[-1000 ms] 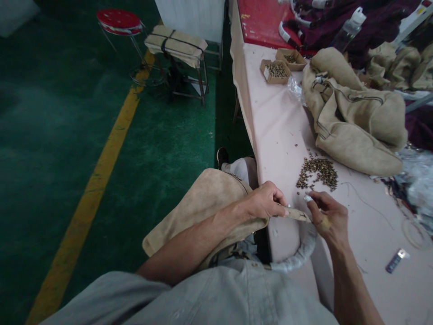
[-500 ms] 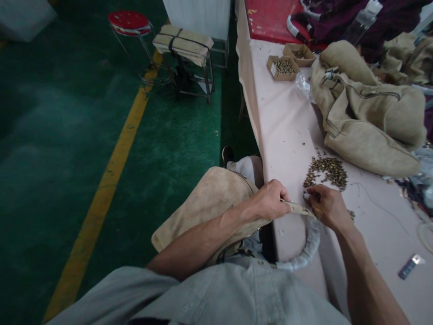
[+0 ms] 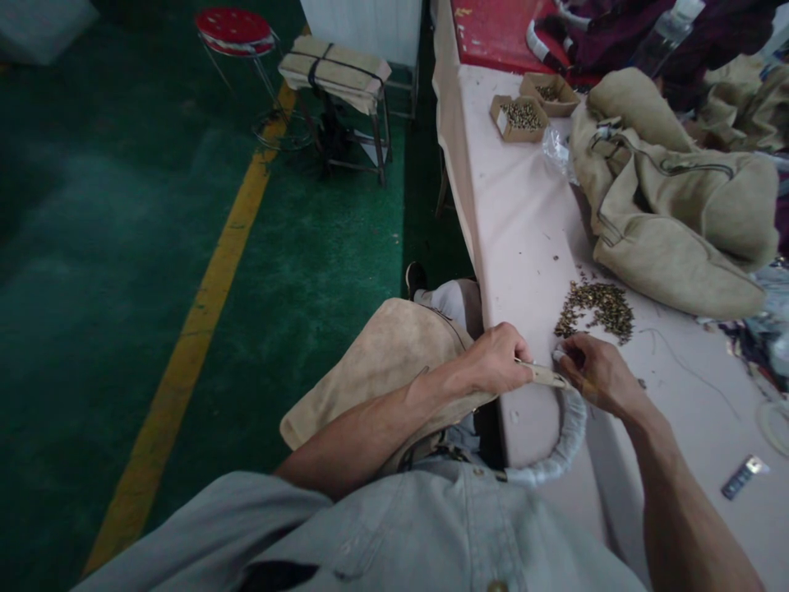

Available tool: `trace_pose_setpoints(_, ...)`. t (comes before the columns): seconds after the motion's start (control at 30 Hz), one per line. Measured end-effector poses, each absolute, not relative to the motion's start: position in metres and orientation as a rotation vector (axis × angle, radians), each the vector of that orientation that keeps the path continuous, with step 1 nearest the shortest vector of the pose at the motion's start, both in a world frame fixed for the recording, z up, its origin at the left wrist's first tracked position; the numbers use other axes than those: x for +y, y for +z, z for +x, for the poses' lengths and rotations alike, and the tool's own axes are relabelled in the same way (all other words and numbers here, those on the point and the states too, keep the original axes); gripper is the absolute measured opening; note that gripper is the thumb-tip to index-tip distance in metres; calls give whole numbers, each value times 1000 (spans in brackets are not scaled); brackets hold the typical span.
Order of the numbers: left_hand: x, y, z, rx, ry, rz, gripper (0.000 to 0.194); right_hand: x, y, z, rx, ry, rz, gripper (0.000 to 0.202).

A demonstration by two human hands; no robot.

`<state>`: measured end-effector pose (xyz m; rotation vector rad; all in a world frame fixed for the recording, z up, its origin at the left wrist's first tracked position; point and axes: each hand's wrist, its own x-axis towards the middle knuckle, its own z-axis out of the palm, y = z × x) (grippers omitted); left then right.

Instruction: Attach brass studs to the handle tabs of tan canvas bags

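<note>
My left hand (image 3: 500, 360) is closed on a narrow beige strap (image 3: 543, 375) over the table's edge. The strap's free end points toward my right hand (image 3: 599, 372), whose fingertips are pinched together just in front of a pile of small brass-coloured rivets (image 3: 599, 308). A white wrapping shows at one fingertip of that hand; whatever lies in the pinch is hidden. Below the strap curves a handle (image 3: 572, 432) wrapped in pale film. A beige suede-like bag (image 3: 382, 362) lies across my lap, partly covered by my left forearm.
Another beige bag (image 3: 678, 205) slumps on the pink-covered table (image 3: 505, 214). Two small cardboard boxes (image 3: 521, 119) of metal pieces stand farther back, near a clear bottle (image 3: 669, 37). A small cutter-like tool (image 3: 741, 477) lies at right. Stools (image 3: 336, 70) stand on the green floor.
The view has shifted slightly. Both hands stay almost in place, the left still on the strap and the right still pinched near its end.
</note>
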<state>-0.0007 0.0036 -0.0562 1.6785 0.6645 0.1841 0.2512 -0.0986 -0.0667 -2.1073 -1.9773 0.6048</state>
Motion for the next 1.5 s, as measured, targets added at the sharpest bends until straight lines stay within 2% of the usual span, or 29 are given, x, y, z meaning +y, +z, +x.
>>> trace_pose_setpoints(0.17,2,-55,-1,674,191,1698,21,-108,-35,229,-1902,477,-1979,13)
trace_pose_setpoints(0.3,1,-57,2,699,182,1713,20,-119,-16,198,-2100,555,-1742,5)
trace_pose_setpoints(0.63,0,-56,3,601,201,1795,14,-129,-30,186,-2179,549,-1643,9)
trace_pose_setpoints(0.83,2,-50,-1,498,138,1771,19,-132,-29,180,-1968,666,-1626,3)
trace_pose_setpoints(0.97,-2,-51,2,550,139,1791,22,-130,-27,174,-1811,742,-1691,7)
trace_pose_setpoints(1.33,-8,-53,5,589,188,1876,12,-128,-39,180,-1273,1114,-1896,10)
trace_pose_setpoints(1.5,-9,-58,5,583,232,1900,14,-123,-32,177,-1262,1061,-1884,14)
